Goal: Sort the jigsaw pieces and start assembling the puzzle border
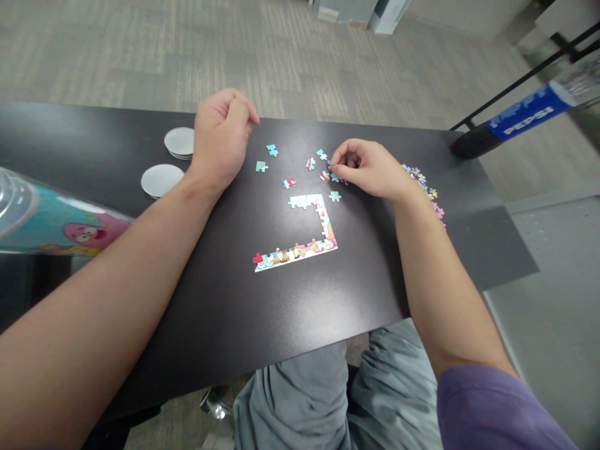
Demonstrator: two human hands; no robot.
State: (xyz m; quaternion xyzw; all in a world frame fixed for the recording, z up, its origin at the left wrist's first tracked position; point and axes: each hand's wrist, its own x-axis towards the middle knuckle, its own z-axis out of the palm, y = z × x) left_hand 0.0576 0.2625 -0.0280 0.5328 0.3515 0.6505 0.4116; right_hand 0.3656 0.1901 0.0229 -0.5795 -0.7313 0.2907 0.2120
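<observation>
On the dark table, joined jigsaw pieces form a partial puzzle border (304,251) with a bottom strip, a right side and a short top strip. My right hand (363,165) is pinched over loose pieces beyond it, with a puzzle piece mostly hidden at its fingertips. Near the far edge, my left hand (225,134) is curled closed; its fingers' inner side is turned away, so any contents are hidden. Between the hands lie several loose pieces, among them a blue piece (272,150), a red and white piece (289,183) and a teal piece (335,196).
More pieces (424,184) are heaped beyond my right forearm. White round lids or dishes (162,180) sit left, beside my left wrist. A colourful cartoon-printed container (60,215) stands at the left. At the far right is a blue PEPSI cylinder (525,119) by a black rail.
</observation>
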